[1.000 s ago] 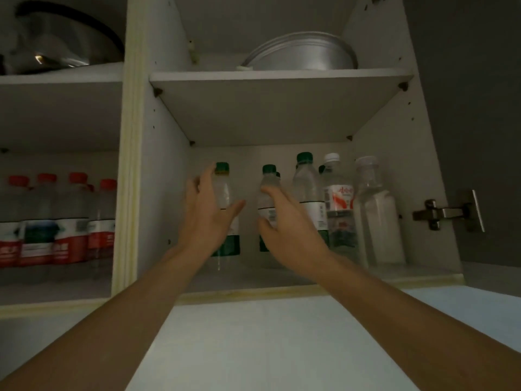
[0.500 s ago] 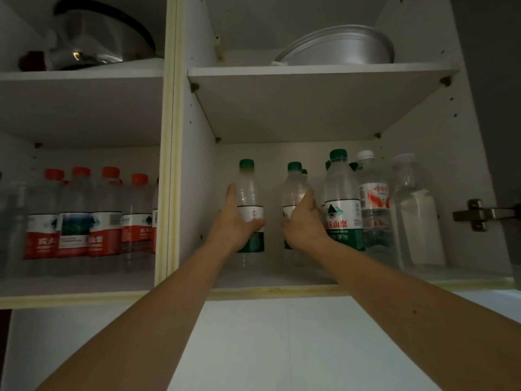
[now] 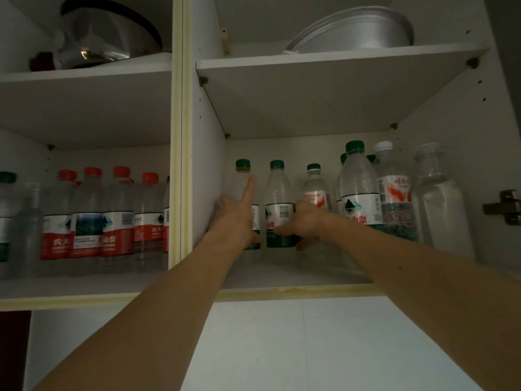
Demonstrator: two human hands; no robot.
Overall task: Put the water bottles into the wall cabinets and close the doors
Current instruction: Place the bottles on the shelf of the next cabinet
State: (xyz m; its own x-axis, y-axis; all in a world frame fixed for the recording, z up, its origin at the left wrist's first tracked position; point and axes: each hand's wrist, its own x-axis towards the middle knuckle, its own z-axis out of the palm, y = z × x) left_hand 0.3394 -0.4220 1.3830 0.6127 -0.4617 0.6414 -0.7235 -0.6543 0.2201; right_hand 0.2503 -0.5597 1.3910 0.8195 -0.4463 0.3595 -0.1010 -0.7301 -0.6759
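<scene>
Both wall cabinets stand open. In the right cabinet [image 3: 282, 290] a green-capped water bottle [image 3: 243, 168] stands on the lower shelf by the left wall. My left hand [image 3: 235, 221] rests against it, fingers loosened and index finger stretched up its side. A second green-capped bottle [image 3: 277, 190] stands just to its right. My right hand [image 3: 308, 221] is beside it with fingers spread and the thumb across its label. More bottles [image 3: 359, 190] stand further right. Red-labelled bottles [image 3: 84, 221] fill the left cabinet's lower shelf.
A metal basin [image 3: 352, 29] lies on the right cabinet's upper shelf, and a lidded pot [image 3: 107, 32] on the left one's. A door hinge [image 3: 504, 207] sticks out at the right edge. A large clear jug [image 3: 439, 210] stands far right. White wall [image 3: 282, 348] lies below.
Both hands pushed their bottles deeper onto the shelf and loosened their grip; the fingers have spread. The view has shifted left and closer, showing more of the left cabinet.
</scene>
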